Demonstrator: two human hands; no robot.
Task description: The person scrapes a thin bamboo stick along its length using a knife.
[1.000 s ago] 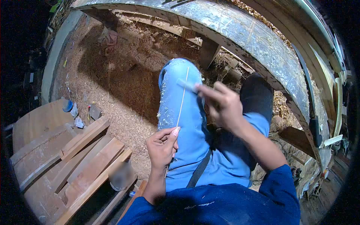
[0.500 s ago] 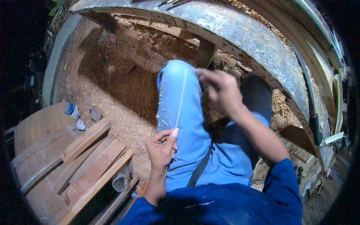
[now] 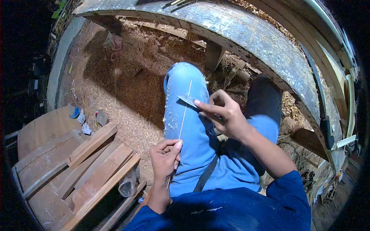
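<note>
A thin pale stick [image 3: 184, 116] lies lengthwise along the thigh of my blue trousers [image 3: 198, 144]. My left hand [image 3: 165, 158] pinches it between thumb and fingers near the lower end, and its tail shows below the hand. In my right hand [image 3: 227, 116] is a knife, its short pointed blade [image 3: 187, 101] lying across the upper part of the stick. Most of its handle is hidden by the fingers. Fine pale shavings [image 3: 172, 109] cling to the trouser leg around the knee.
A long, worn bench [image 3: 231, 24] curves across the far side and down the right. At lower left, several wooden boards [image 3: 102, 165] lie by a plywood seat [image 3: 46, 127]. A large knife [image 3: 325, 129] rests at the right. Shavings cover the ground [image 3: 131, 111].
My right hand has come down and left from beside the knee, bringing the blade onto the stick. The left hand keeps its pinch, slightly lower.
</note>
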